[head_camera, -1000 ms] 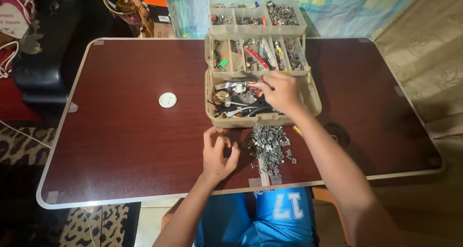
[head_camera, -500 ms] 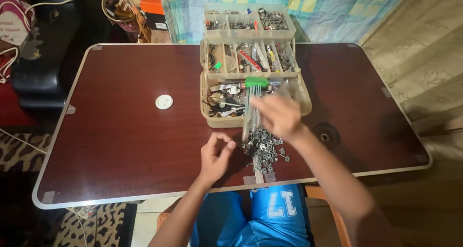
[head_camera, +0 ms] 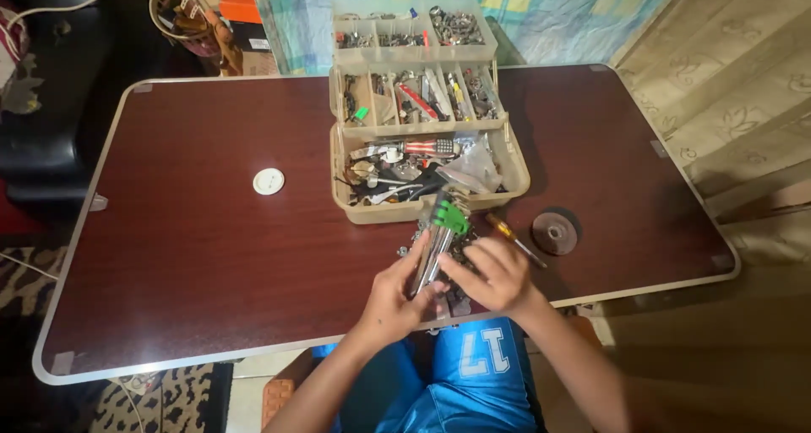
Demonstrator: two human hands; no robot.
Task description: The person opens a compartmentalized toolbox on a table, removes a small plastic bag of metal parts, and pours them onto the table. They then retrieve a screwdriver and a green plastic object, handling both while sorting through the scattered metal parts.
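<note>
Dark red and rimmed in pale metal, your bench (head_camera: 211, 255) carries a beige tiered toolbox (head_camera: 422, 103) at 12 o'clock, its trays spread open and packed with small hardware. At 6 o'clock, close to the near edge, both hands meet over a heap of small metal clips (head_camera: 460, 251).

Your left hand (head_camera: 393, 298) curls around the lower end of a key set (head_camera: 435, 243), a bundle of metal rods in a green holder, with the holder end pointing to 12 o'clock toward the toolbox. Your right hand (head_camera: 494, 272) closes its fingers on the same bundle from the 3 o'clock side. Neither hand is open; both grip the set, held just above the clips.

A screwdriver (head_camera: 511, 237) with a yellow handle lies at 2 o'clock from your hands, and a dark disc (head_camera: 555, 230) sits further along at 3 o'clock. A white cap (head_camera: 269, 180) rests well apart at 10 o'clock.

Mind the risk: the clips sit near the bench edge, so a sweep of either wrist could push some onto your lap or the floor. The rods could also splay from the holder and slip if your grip loosens.
</note>
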